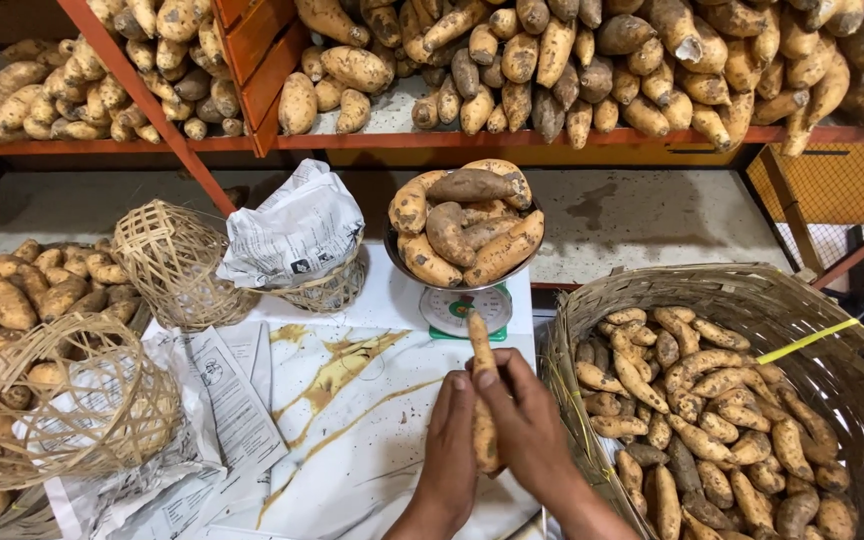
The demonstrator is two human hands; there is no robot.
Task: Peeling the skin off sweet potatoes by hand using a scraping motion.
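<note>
Centre, low in my view: a long, slender sweet potato [483, 400], held upright over the white marbled tabletop [352, 420], its tip reaching just below the dial of the weighing scale [464, 308]. My left hand [449, 450] lies flat along its left side, fingers straight and pressed to the skin. My right hand [524, 420] wraps it from the right, with the fingertips [492, 378] curled over the front; both hands are closed on the tuber, which is pinched between them.

Directly behind the hands: the scale's metal pan [397, 262], heaped with about ten stout sweet potatoes [464, 225].

Right: a large woven basket [652, 290], its rim just beside my right wrist, filled with smaller, thinner sweet potatoes [712, 420]; a yellow strip [807, 341] lies across its rim.

Left of the scale: a small wicker basket lined with crumpled newspaper [297, 235], and an open-weave basket [167, 262] tipped on its side. Flat newspaper sheets [232, 400] cover the table's left edge, under a second open-weave basket [72, 405]. Beyond it, a further pile of tubers [22, 285].

Background: orange-painted shelves [552, 138] stacked with large sweet potatoes [652, 60].
</note>
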